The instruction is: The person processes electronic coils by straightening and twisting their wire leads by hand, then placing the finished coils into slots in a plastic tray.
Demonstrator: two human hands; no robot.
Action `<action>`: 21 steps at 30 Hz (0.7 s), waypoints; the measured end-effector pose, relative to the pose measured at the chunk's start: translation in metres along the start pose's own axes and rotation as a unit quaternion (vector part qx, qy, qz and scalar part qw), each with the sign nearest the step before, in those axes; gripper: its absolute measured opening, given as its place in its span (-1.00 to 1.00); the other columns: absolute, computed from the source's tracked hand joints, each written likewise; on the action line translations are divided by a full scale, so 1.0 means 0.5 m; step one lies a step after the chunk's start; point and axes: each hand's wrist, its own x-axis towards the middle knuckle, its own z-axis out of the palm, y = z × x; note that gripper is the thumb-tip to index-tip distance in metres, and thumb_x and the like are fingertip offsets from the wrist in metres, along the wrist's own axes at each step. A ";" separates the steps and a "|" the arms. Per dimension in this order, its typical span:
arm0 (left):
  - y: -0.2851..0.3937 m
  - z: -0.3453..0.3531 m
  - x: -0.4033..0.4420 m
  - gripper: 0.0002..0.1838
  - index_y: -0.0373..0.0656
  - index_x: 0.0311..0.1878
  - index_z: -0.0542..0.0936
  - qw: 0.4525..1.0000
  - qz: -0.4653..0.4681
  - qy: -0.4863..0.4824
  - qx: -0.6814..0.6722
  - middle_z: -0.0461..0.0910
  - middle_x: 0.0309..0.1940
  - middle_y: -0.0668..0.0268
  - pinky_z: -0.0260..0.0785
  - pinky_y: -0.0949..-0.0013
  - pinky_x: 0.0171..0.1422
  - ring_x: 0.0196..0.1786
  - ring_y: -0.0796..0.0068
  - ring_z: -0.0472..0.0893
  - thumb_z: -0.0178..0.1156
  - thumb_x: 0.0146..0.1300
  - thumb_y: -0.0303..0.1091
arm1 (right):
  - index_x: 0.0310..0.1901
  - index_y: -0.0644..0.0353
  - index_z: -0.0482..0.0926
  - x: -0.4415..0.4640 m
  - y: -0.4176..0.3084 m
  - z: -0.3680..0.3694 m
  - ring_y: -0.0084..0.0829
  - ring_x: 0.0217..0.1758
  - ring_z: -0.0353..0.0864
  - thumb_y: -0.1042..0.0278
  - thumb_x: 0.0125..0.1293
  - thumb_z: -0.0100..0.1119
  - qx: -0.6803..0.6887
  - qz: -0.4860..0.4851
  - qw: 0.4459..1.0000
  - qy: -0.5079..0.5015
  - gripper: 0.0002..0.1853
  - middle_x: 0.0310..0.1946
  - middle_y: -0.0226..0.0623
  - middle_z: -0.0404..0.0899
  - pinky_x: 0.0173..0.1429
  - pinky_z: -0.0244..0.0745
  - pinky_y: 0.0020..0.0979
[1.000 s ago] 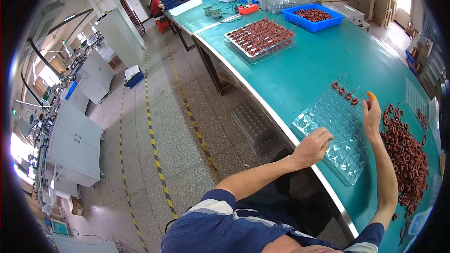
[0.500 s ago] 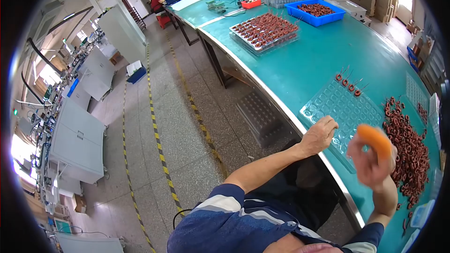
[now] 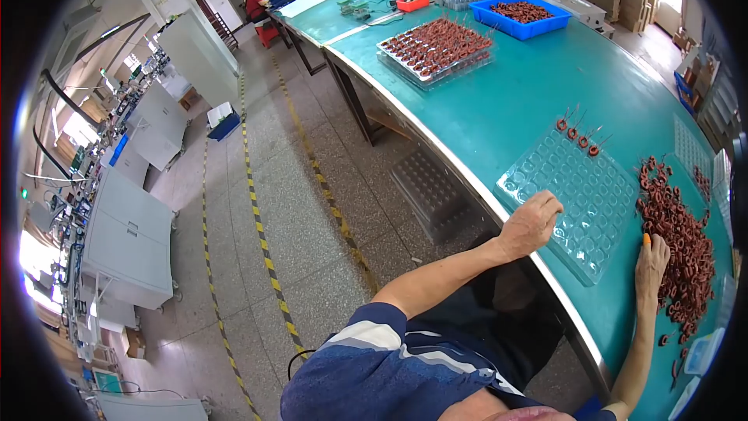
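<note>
My left hand (image 3: 531,225) hovers at the near-left edge of a clear plastic blister tray (image 3: 580,203), its fingers curled together; anything between them is hidden. At the left edge of a heap of red-brown ring-shaped coils (image 3: 684,257), my right hand (image 3: 650,267) has its fingers stretched toward the pieces. An orange finger cot (image 3: 647,240) covers one of its fingertips. In the tray's far row sit several coils (image 3: 583,141) with thin wire leads sticking up. The other visible pockets show only clear plastic.
Farther along the green table (image 3: 538,86) stands a stack of trays filled with coils (image 3: 436,48). Beside it is a blue bin (image 3: 520,17) of more coils. Another clear tray (image 3: 693,144) lies past the heap. A person (image 3: 255,1) sits at the far end.
My right hand has dropped from in front of the camera to the edge of the coil heap. The left hand has hardly moved. The view has shifted very slightly.
</note>
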 end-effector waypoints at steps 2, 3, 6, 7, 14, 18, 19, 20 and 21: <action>0.005 0.000 -0.003 -0.87 -0.26 -0.20 0.48 1.000 -0.011 0.002 -0.002 0.47 -0.24 0.13 0.42 0.15 -0.04 -0.12 0.07 0.53 0.13 0.18 -0.60 | -0.06 0.42 0.51 -0.003 -0.004 -0.001 -0.11 0.15 0.40 0.48 0.34 0.00 0.004 0.012 1.000 0.001 -0.77 0.00 -0.08 0.45 0.28 0.24 -0.13; -0.005 0.004 -0.008 -0.83 -0.26 -0.15 0.49 0.999 -0.027 -0.018 -0.003 0.50 -0.18 0.14 0.43 0.21 -0.03 -0.08 0.10 0.54 0.14 0.17 -0.60 | -0.04 0.42 0.49 0.001 -0.003 0.003 -0.12 0.15 0.40 0.50 0.34 0.01 0.012 0.023 1.000 -0.009 -0.78 0.01 -0.10 0.44 0.29 0.24 -0.13; 0.078 -0.073 0.025 -0.75 -0.29 -0.04 0.50 0.981 -0.016 0.102 -0.167 0.52 -0.10 0.12 0.38 0.28 0.02 -0.06 0.21 0.54 0.11 0.20 -0.62 | -0.03 0.42 0.48 0.005 0.006 0.015 -0.13 0.13 0.40 0.52 0.34 0.04 0.027 0.035 0.999 0.000 -0.78 0.00 -0.12 0.43 0.29 0.24 -0.13; 0.149 -0.144 0.047 -0.73 -0.27 -0.01 0.47 0.975 0.026 0.134 -0.173 0.53 -0.01 0.13 0.38 0.32 0.02 0.01 0.27 0.52 0.15 0.21 -0.58 | -0.05 0.42 0.49 0.000 0.004 0.018 -0.13 0.12 0.41 0.51 0.32 0.05 0.028 0.031 0.999 0.028 -0.78 -0.01 -0.12 0.44 0.27 0.24 -0.14; 0.430 -0.286 0.013 -0.65 -0.34 0.24 0.38 0.720 0.527 0.324 -0.315 0.44 0.26 0.27 0.20 0.59 0.36 0.25 0.65 0.42 0.01 0.41 -0.55 | -0.08 0.42 0.52 0.001 -0.018 -0.002 -0.16 0.11 0.43 0.51 0.30 0.09 0.028 0.028 0.998 0.041 -0.79 -0.02 -0.14 0.46 0.25 0.25 -0.18; 0.437 -0.222 0.003 -0.78 -0.25 0.00 0.47 0.789 0.360 0.423 -0.263 0.53 -0.04 0.25 0.20 0.44 0.12 0.05 0.46 0.46 0.10 0.28 -0.54 | -0.08 0.39 0.54 -0.011 -0.009 0.014 -0.17 0.07 0.46 0.53 0.29 0.14 0.026 0.028 0.997 0.066 -0.81 -0.07 -0.17 0.49 0.30 0.25 -0.15; 0.439 -0.210 -0.027 -0.83 -0.30 -0.16 0.48 0.856 0.251 0.400 -0.211 0.51 -0.20 0.20 0.17 0.34 -0.09 -0.12 0.29 0.46 0.14 0.16 -0.57 | -0.08 0.39 0.53 -0.012 -0.010 0.015 -0.17 0.06 0.46 0.54 0.30 0.13 0.021 0.024 0.997 0.069 -0.81 -0.09 -0.17 0.49 0.31 0.25 -0.15; 0.391 -0.212 -0.038 -0.84 -0.37 -0.26 0.48 0.901 0.236 0.292 -0.219 0.50 -0.27 0.12 0.18 0.24 -0.26 -0.23 0.14 0.48 0.16 0.04 -0.63 | -0.07 0.38 0.53 -0.011 -0.010 0.012 -0.18 0.05 0.47 0.55 0.31 0.13 0.014 0.021 0.997 0.073 -0.82 -0.10 -0.18 0.50 0.32 0.26 -0.15; 0.342 -0.213 -0.048 -0.85 -0.44 -0.37 0.48 0.936 0.213 0.183 -0.215 0.48 -0.34 0.04 0.20 0.14 -0.43 -0.34 -0.01 0.50 0.18 -0.08 -0.69 | -0.08 0.38 0.53 -0.013 -0.007 0.010 -0.18 0.04 0.47 0.55 0.30 0.14 0.014 0.016 0.997 0.080 -0.82 -0.12 -0.18 0.50 0.31 0.27 -0.15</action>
